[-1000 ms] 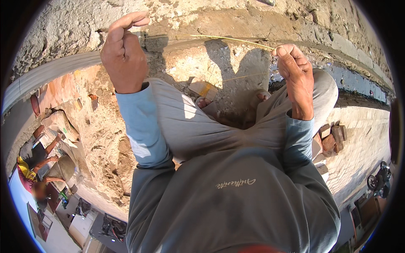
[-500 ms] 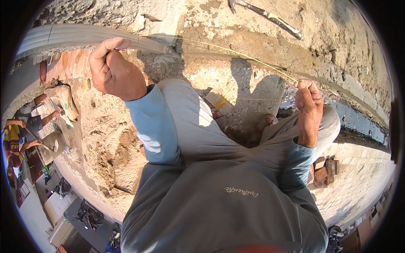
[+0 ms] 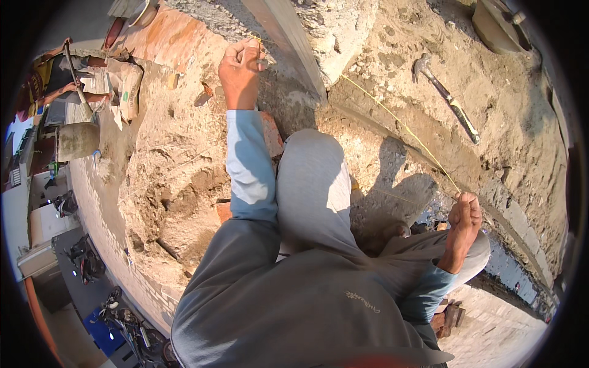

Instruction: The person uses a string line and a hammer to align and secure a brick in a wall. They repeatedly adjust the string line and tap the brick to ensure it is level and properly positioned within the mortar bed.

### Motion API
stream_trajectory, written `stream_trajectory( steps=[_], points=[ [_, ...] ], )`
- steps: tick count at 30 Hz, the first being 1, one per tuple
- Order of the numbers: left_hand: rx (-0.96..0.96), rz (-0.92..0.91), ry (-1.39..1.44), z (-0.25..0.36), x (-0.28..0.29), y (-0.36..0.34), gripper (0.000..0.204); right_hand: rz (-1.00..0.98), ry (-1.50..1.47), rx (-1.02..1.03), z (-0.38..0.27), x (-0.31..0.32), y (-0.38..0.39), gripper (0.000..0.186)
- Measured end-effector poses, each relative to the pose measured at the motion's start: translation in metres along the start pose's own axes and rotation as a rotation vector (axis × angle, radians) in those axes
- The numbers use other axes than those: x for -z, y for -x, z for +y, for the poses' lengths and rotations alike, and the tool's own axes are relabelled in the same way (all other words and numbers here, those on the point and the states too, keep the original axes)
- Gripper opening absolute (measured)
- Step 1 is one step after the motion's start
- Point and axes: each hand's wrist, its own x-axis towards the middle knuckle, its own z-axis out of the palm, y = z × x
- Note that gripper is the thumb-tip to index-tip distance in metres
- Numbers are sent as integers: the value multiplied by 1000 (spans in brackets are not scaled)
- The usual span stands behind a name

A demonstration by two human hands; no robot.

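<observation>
My left hand (image 3: 240, 73) reaches out beside a long grey beam (image 3: 293, 46), its fingers pinched with a bit of yellow string at the tips. On the right, over my bent knee, my right hand (image 3: 464, 219) is closed on the yellow string (image 3: 402, 126). From there the string runs taut and slanting up to the beam's right side. The beam hides the stretch between there and my left hand. A claw hammer (image 3: 446, 98) with a dark and pale handle lies on the rough ground, beyond the string.
A metal pan (image 3: 496, 27) stands at the far right. Broken bricks (image 3: 451, 319) lie at lower right. To the left, another person's hands hold a shovel (image 3: 78, 138) near a torn sack (image 3: 127, 89). Motorbikes (image 3: 126, 325) stand at lower left. A ledge (image 3: 518, 230) runs along the right.
The view has turned, so beam, string and hammer appear at new angles. My left arm has stretched farther forward, to the beam's left side. My right hand still grips the string.
</observation>
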Motion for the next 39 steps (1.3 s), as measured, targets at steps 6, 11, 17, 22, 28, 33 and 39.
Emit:
stream_trajectory(
  steps=[6,11,17,22,28,33,39],
  points=[
    [-11,32,163,-9,-13,-9,29,-31,22,-12,0,-8,5,18],
    [-53,34,6,-5,-11,-10,25,-110,67,-4,-1,-24,10,19],
    [-69,81,3,-4,-11,-12,19,-185,148,-27,8,-38,10,20],
    [-138,149,-138,-4,-14,-15,15,-243,236,-27,10,-46,16,22],
    [-172,127,-314,5,-1,-16,14,-368,204,-65,31,-50,14,24],
    [-282,177,-573,-1,-1,-21,15,-409,221,-68,28,-53,12,24],
    [-215,99,-503,9,-4,-31,12,-473,302,-8,12,-71,12,24]
  ],
)
